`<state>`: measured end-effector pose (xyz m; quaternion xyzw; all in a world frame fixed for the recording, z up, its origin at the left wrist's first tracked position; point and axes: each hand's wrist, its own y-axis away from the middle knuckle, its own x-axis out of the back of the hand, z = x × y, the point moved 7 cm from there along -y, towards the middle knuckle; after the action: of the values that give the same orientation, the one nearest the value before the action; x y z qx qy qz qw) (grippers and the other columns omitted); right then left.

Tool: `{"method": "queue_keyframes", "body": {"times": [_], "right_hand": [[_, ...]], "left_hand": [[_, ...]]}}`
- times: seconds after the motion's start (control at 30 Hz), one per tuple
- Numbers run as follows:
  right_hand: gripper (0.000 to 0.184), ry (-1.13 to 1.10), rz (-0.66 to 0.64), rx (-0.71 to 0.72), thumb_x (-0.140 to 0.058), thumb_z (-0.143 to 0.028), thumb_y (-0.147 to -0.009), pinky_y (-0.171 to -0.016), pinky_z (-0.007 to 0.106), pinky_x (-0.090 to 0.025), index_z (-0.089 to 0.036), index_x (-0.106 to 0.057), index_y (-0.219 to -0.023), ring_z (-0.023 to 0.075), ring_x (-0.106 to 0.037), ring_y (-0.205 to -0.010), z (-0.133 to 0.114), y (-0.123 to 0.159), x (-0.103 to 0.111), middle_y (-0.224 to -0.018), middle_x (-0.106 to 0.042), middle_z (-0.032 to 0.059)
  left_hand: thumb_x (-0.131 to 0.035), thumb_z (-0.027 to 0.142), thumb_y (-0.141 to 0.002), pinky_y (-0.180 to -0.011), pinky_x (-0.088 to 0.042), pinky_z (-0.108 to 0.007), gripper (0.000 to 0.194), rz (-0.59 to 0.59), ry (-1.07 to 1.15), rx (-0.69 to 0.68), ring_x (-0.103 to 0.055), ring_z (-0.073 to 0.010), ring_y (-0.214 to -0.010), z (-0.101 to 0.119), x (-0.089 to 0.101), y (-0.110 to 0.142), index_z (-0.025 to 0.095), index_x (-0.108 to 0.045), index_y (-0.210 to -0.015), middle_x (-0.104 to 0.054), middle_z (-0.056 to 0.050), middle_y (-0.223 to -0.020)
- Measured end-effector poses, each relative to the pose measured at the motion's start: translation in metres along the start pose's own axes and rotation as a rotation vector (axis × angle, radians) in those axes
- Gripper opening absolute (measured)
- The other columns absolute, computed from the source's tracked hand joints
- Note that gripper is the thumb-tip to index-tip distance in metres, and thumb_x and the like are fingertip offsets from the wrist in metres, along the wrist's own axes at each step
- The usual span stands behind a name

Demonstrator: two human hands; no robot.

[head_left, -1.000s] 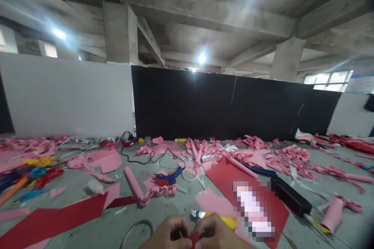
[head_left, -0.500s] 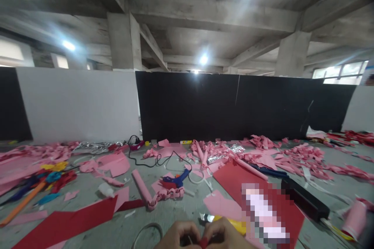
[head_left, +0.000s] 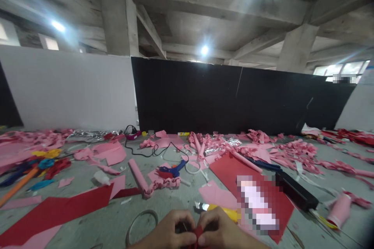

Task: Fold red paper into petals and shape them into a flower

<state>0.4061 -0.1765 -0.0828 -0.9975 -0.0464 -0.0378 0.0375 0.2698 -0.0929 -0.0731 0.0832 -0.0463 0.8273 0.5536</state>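
At the bottom centre of the head view, my left hand (head_left: 175, 228) and my right hand (head_left: 220, 228) meet, fingertips pinched together. Between them is a small red piece (head_left: 199, 230), perhaps crepe paper; most of it is hidden by the fingers. A thin strand shows inside the curl of my left hand, too small to name. Just beyond my right hand lies a yellow-handled cutter knife (head_left: 230, 212), partly covered by that hand. A pale tape ring (head_left: 130, 225) lies left of my left hand.
Pink crepe paper scraps (head_left: 295, 153) litter the table (head_left: 96, 216). A blue glue gun (head_left: 173, 170) with a black cord, a white bottle (head_left: 101, 177), red sheets (head_left: 224, 171) and a long black case (head_left: 298, 192) lie around. Black panels (head_left: 189, 97) stand behind.
The view has tilted down slightly, so more of both hands shows, higher in the picture. They stay pinched around the red piece, with the fingertips closer together. Nothing on the table has visibly moved.
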Motion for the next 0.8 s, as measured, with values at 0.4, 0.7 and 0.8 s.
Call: {"method": "queue_keyframes", "body": {"times": [0.4,0.7,0.8], "right_hand": [[0.036,-0.020,0.050,-0.031,-0.100,-0.047,-0.069,-0.063,0.027,-0.040,-0.016,-0.089,-0.083,0.0139,-0.059,-0.067,-0.019,-0.001,-0.004,-0.073,-0.072,0.0034],[0.043,0.021,-0.065,-0.086,-0.101,-0.049,-0.069,-0.072,0.026,-0.048,-0.016,-0.088,-0.093,0.0142,-0.063,-0.076,-0.034,0.002,-0.007,-0.083,-0.076,0.0021],[0.044,-0.005,-0.096,-0.067,-0.100,-0.051,-0.071,-0.071,0.025,-0.048,-0.015,-0.086,-0.093,0.0141,-0.064,-0.078,-0.038,0.001,-0.005,-0.085,-0.076,0.0021]], "left_hand": [[-0.084,0.040,-0.075,-0.079,-0.042,-0.030,0.028,-0.002,-0.015,0.005,-0.058,-0.0195,-0.083,0.018,-0.003,0.006,0.016,-0.074,-0.087,-0.068,-0.001,-0.082],[-0.084,0.047,-0.088,-0.087,-0.045,-0.032,0.032,-0.031,0.020,0.025,-0.061,-0.0212,-0.090,0.027,-0.002,0.012,0.017,-0.072,-0.088,-0.070,-0.003,-0.090],[-0.084,0.049,-0.089,-0.082,-0.046,-0.030,0.035,-0.061,0.053,0.057,-0.061,-0.0191,-0.086,0.029,-0.003,0.009,0.017,-0.071,-0.086,-0.068,-0.003,-0.089]]}}
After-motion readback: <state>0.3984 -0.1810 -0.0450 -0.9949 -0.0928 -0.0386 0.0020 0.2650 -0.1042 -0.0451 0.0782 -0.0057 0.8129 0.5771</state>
